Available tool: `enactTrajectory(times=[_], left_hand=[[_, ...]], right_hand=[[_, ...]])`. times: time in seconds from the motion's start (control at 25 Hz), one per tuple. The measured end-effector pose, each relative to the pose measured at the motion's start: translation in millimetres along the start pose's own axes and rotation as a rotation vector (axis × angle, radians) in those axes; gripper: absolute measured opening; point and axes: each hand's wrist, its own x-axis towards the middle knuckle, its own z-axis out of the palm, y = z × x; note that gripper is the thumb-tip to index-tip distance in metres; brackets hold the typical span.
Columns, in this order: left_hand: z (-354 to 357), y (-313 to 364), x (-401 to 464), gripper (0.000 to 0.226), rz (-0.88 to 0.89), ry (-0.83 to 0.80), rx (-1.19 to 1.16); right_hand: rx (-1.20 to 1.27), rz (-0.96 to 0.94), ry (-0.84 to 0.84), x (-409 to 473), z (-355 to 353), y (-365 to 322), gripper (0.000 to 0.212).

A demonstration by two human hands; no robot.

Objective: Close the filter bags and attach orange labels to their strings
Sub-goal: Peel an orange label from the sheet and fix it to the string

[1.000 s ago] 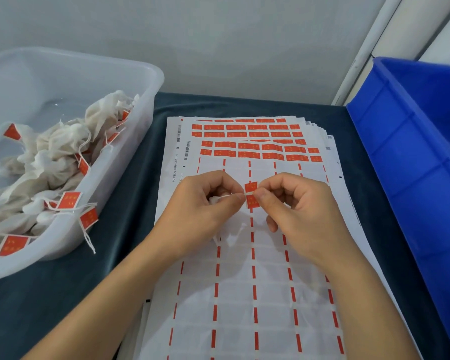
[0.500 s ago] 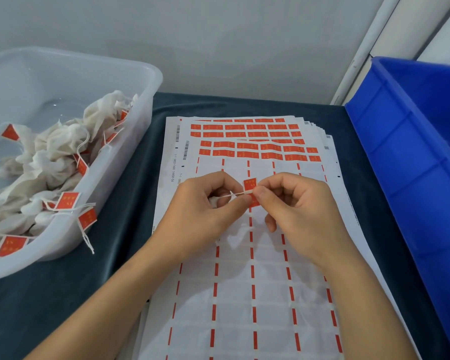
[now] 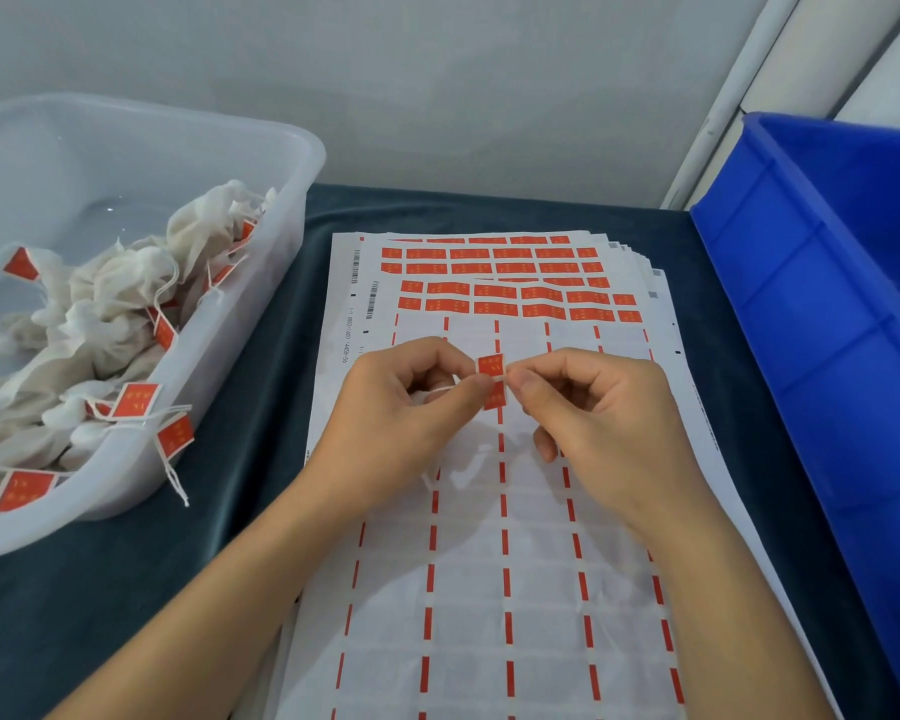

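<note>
Orange label (image 3: 490,366), white string (image 3: 440,391), translucent white tub (image 3: 302,163), blue crate (image 3: 827,283), dark teal cloth (image 3: 240,397)

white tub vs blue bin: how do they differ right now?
The white tub is translucent and sits to the left of the label sheets; the blue bin is opaque and sits to the right. The tub holds a heap of white filter bags with orange labels on their strings; the blue bin's contents cannot be seen from this angle. Both are plastic and rest on the dark cloth beside the sheets.

2 bare forearms, no sleeves, unadorned hands
</note>
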Motion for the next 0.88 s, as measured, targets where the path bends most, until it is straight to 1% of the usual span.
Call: enactTrajectory(times=[0.16, 0.28, 0.4, 0.52, 0.6, 0.72, 0.8, 0.88], left_hand=[[1, 0, -1, 0.016, -0.014, -0.003, -0.002], [1, 1, -1, 0.015, -0.013, -0.005, -0.006], [2, 0, -2, 0.014, 0.012, 0.007, 0.035], [7, 0, -5, 0.012, 0.023, 0.057, 0.087], [9, 0, -7, 0.021, 0.016, 0.109, 0.075], [7, 1, -9, 0.027, 0.134, 0.124, 0.130], [6, 3, -11, 0.020, 0.216, 0.092, 0.191], [5, 3, -12, 0.014, 0.242, 0.068, 0.245]], right_hand=[[-0.048, -0.032, 0.025, 0, 0, 2, 0.008], [-0.036, -0.036, -0.008, 0, -1, 2, 0.006], [-0.050, -0.035, -0.022, 0, 0, 2, 0.009], [-0.026, 0.004, -0.007, 1, -1, 4, 0.011], [-0.008, 0.033, -0.003, 0, 0, 4, 0.012], [0.039, 0.059, -0.023, 0, 0, 2, 0.015], [0.055, 0.072, -0.032, 0, -1, 1, 0.018], [0.060, 0.077, -0.041, 0, -3, 0, 0.019]])
